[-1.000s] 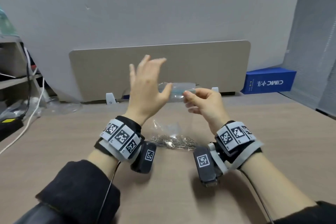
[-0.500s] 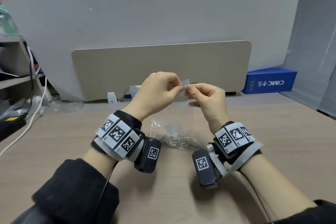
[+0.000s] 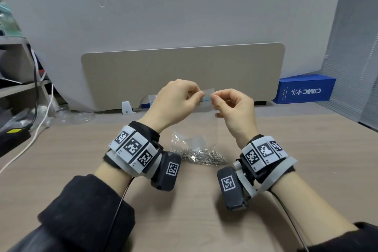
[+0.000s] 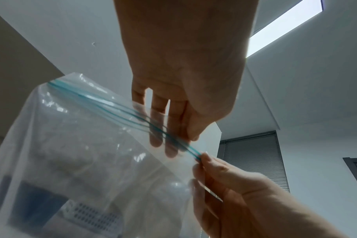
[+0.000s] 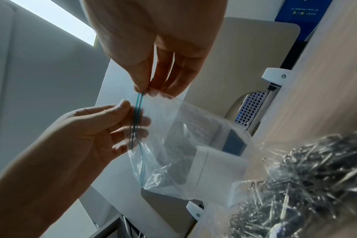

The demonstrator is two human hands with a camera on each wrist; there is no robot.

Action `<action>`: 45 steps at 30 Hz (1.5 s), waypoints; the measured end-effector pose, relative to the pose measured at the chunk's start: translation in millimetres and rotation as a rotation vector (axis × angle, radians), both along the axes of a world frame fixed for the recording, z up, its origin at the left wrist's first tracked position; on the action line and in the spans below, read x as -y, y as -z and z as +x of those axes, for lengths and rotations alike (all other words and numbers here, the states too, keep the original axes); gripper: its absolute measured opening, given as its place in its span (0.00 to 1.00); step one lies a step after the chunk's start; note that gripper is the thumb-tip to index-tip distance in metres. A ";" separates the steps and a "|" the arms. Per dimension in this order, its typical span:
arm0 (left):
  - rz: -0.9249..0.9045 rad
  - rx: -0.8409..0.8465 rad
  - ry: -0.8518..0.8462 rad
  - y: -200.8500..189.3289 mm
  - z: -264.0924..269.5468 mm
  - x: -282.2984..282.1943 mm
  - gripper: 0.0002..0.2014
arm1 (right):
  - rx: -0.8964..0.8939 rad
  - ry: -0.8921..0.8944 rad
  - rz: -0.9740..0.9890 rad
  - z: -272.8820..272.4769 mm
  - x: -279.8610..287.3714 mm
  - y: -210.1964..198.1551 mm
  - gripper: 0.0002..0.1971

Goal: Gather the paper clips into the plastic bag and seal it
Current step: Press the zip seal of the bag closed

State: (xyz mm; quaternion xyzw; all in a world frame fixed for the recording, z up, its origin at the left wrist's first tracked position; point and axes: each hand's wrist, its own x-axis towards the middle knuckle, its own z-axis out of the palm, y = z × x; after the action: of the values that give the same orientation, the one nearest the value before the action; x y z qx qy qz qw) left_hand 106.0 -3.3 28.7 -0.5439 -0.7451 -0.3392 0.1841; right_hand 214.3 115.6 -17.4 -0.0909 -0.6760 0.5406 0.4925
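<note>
Clips (image 3: 201, 156) all look bagged: a silvery heap sits in the bottom of the bag (image 3: 196, 129), which rests on the counter (image 3: 71, 149) between the two wrists, and no loose clips show on the wood around it. Gathering looks done; sealing is what's left, and it looks underway. Left hand (image 3: 176, 102) has thumb and curled fingers pinching the bag's top edge at the zip strip (image 3: 206, 99). Right hand (image 3: 233, 108) pinches the same strip just beside it, thumb against forefinger, other fingers loosely curled. Bag is clear, thin and crinkled, held upright by its top, with a teal double-line zip. From the left wrist view the zip lines (image 4: 104, 103) spread apart toward the far end, so that stretch looks not yet pressed shut; near the fingers they run together. Right wrist view shows the two lines (image 5: 137, 112) close and parallel between the hands, with a white label inside. Remaining, I'd judge: press along the rest of the strip.
</note>
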 end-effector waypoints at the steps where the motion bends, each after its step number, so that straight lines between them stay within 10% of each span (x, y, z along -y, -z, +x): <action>1: -0.024 -0.024 -0.008 -1.7 -1.0 2.0 0.10 | 0.006 -0.001 0.000 -0.3 0.3 0.3 0.02; 14: 0.096 -0.226 0.010 -24.5 10.4 14.8 0.07 | -0.070 -0.041 0.050 1.6 5.0 -14.0 0.06; 45: 0.080 -0.002 -0.094 -21.5 -8.9 18.6 0.04 | 0.160 -0.158 0.308 -20.8 -9.7 -48.1 0.06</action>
State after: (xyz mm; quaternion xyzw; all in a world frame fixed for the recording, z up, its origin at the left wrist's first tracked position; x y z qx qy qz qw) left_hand 97.1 -21.8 50.2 -0.5009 -0.7554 -0.3592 0.2224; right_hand 193.5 125.3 30.7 -0.0036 -0.7929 0.4587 0.4011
